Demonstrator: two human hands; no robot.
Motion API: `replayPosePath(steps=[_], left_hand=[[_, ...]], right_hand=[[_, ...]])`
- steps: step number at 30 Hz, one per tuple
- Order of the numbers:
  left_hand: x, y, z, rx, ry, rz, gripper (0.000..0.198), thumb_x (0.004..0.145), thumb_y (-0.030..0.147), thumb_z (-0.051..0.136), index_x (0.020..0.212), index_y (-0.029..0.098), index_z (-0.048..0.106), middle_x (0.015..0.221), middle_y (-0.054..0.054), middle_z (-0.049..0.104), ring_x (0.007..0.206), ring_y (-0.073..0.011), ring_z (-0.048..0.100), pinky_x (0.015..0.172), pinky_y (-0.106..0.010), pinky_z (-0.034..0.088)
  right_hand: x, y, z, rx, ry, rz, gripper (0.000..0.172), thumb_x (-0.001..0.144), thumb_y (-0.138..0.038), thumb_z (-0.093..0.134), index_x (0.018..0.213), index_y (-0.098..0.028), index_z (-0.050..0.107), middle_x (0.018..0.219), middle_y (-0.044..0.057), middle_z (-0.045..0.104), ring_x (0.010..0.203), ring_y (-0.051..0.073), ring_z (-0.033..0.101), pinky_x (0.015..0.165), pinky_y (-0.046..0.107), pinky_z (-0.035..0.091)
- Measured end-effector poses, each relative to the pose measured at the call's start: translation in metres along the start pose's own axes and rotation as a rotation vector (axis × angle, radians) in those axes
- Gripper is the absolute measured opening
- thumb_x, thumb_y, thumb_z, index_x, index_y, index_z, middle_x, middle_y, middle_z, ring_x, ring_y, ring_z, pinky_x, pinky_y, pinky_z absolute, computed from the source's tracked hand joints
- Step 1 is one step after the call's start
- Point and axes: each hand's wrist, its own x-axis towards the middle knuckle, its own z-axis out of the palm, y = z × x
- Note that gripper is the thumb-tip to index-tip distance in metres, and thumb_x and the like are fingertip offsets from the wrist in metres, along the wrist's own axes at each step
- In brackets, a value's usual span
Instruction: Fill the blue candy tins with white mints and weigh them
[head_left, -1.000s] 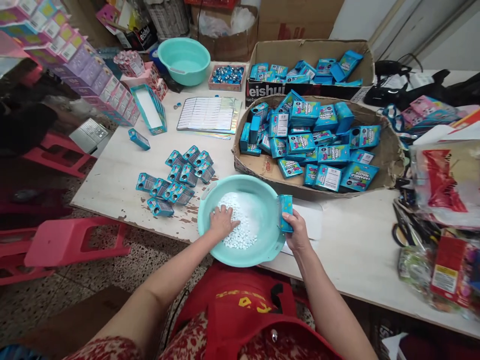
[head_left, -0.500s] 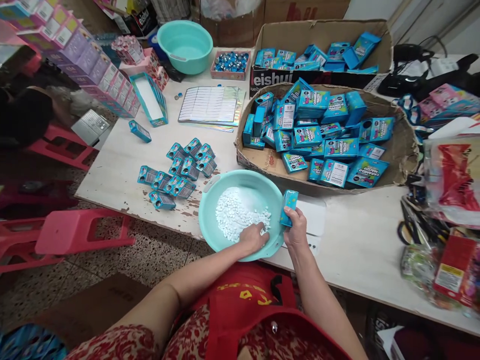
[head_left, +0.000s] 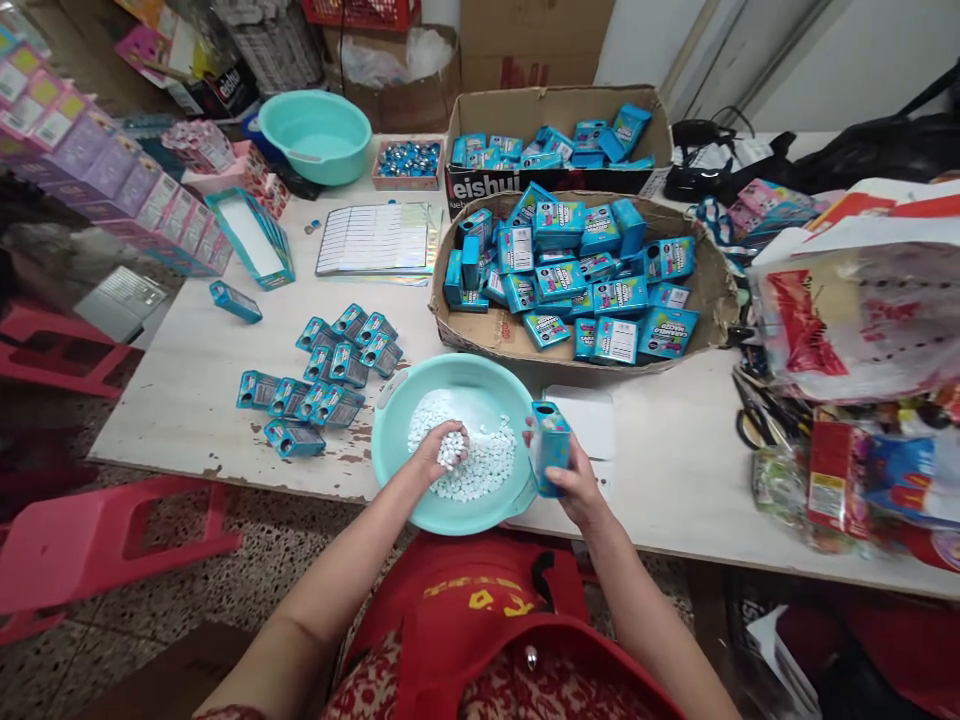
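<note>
My left hand [head_left: 442,450] is cupped around a heap of small white candies [head_left: 451,447], above the teal basin [head_left: 391,440]. More white candies [head_left: 476,470] lie loose across the basin's bottom. Beside the basin's right rim, my right hand [head_left: 576,482] grips a small blue candy box [head_left: 551,450]. That box is upright, with a dark round hole in its top end. Left of the basin several similar blue boxes [head_left: 347,363] lie grouped on the white table [head_left: 172,400], many showing the same round hole.
A cut-down cardboard box [head_left: 712,300] full of blue boxes sits behind the basin, with another carton [head_left: 555,100] beyond it. Scissors [head_left: 750,415] and packaged goods are at right. A second teal basin [head_left: 315,130], label sheets [head_left: 375,238] and stacked pink boxes [head_left: 172,225] stand back left.
My left hand has come up from the candies with a handful and shifted left. My right hand has turned the blue box so its holed end shows. The whole view has shifted.
</note>
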Motion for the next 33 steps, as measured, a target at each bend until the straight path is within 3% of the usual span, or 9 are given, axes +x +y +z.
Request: replayPosePath(steps=[2, 4, 8, 13, 18, 22, 26, 29, 33], left_hand=[[0.001, 0.005, 0.000, -0.023, 0.008, 0.002, 0.019, 0.063, 0.034, 0.058, 0.068, 0.018, 0.048, 0.055, 0.002, 0.052, 0.041, -0.0086, 0.047, 0.034, -0.017, 0.025], [-0.003, 0.013, 0.001, -0.052, 0.005, 0.001, 0.019, 0.063, 0.034, 0.057, 0.067, 0.018, 0.048, 0.055, 0.001, 0.053, 0.041, -0.0087, 0.047, 0.033, -0.018, 0.025], [-0.023, 0.036, 0.013, -0.107, -0.010, 0.055, 0.021, 0.063, 0.035, 0.058, 0.067, 0.018, 0.047, 0.054, 0.002, 0.051, 0.039, -0.0084, 0.045, 0.033, -0.018, 0.024], [-0.050, 0.057, 0.043, -0.178, -0.064, 0.325, 0.024, 0.065, 0.039, 0.059, 0.065, 0.018, 0.047, 0.054, 0.002, 0.051, 0.043, -0.0103, 0.051, 0.036, -0.020, 0.029], [-0.043, 0.051, 0.058, -0.206, 0.109, 0.577, 0.027, 0.065, 0.038, 0.064, 0.064, 0.016, 0.048, 0.068, -0.002, 0.064, 0.057, -0.0157, 0.064, 0.051, -0.024, 0.046], [-0.035, 0.045, 0.056, -0.255, 0.139, 0.615, 0.029, 0.065, 0.039, 0.066, 0.063, 0.016, 0.049, 0.056, 0.002, 0.058, 0.054, -0.0164, 0.064, 0.054, -0.025, 0.048], [-0.035, 0.044, 0.057, -0.227, 0.171, 0.611, 0.030, 0.064, 0.038, 0.070, 0.064, 0.016, 0.050, 0.059, 0.002, 0.060, 0.052, -0.0150, 0.063, 0.050, -0.024, 0.046], [-0.038, 0.044, 0.061, -0.196, 0.171, 0.625, 0.032, 0.066, 0.039, 0.071, 0.062, 0.017, 0.048, 0.053, 0.004, 0.055, 0.050, -0.0137, 0.062, 0.049, -0.022, 0.045], [-0.043, 0.046, 0.066, -0.174, 0.183, 0.612, 0.034, 0.065, 0.041, 0.072, 0.062, 0.016, 0.048, 0.058, 0.002, 0.060, 0.046, -0.0119, 0.059, 0.045, -0.021, 0.042]], right_hand=[[-0.004, 0.001, 0.003, 0.116, -0.023, 0.030, 0.083, 0.051, -0.066, 0.071, 0.122, -0.026, 0.052, 0.132, 0.011, 0.055, 0.111, 0.034, 0.058, 0.094, 0.051, 0.047], [-0.003, 0.002, 0.008, 0.118, -0.008, 0.055, 0.077, 0.053, -0.063, 0.072, 0.119, -0.026, 0.057, 0.124, 0.010, 0.061, 0.108, 0.034, 0.060, 0.092, 0.052, 0.047], [0.007, 0.006, 0.023, -0.177, 0.000, 0.014, 0.051, 0.062, -0.044, 0.077, 0.107, -0.023, 0.065, 0.107, 0.007, 0.068, 0.103, 0.029, 0.061, 0.095, 0.048, 0.046], [0.015, 0.018, 0.047, -0.483, 0.034, -0.145, 0.036, 0.067, -0.033, 0.073, 0.100, -0.023, 0.064, 0.098, 0.004, 0.065, 0.095, 0.025, 0.060, 0.090, 0.043, 0.046], [0.015, 0.023, 0.061, -0.583, 0.030, -0.246, 0.034, 0.067, -0.028, 0.073, 0.100, -0.025, 0.065, 0.099, 0.005, 0.062, 0.098, 0.026, 0.058, 0.090, 0.041, 0.045], [0.015, 0.024, 0.062, -0.657, 0.040, -0.322, 0.031, 0.071, -0.024, 0.069, 0.102, -0.024, 0.064, 0.097, 0.005, 0.060, 0.098, 0.025, 0.057, 0.089, 0.041, 0.045], [0.013, 0.027, 0.062, -0.698, 0.018, -0.386, 0.032, 0.073, -0.018, 0.065, 0.104, -0.022, 0.063, 0.098, 0.006, 0.059, 0.097, 0.024, 0.057, 0.089, 0.041, 0.045], [0.012, 0.027, 0.062, -0.697, -0.003, -0.390, 0.033, 0.074, -0.019, 0.067, 0.106, -0.022, 0.062, 0.100, 0.006, 0.059, 0.098, 0.024, 0.057, 0.089, 0.040, 0.046], [0.010, 0.023, 0.061, -0.689, 0.017, -0.387, 0.033, 0.074, -0.022, 0.068, 0.107, -0.023, 0.062, 0.100, 0.006, 0.059, 0.097, 0.024, 0.058, 0.088, 0.040, 0.047]])
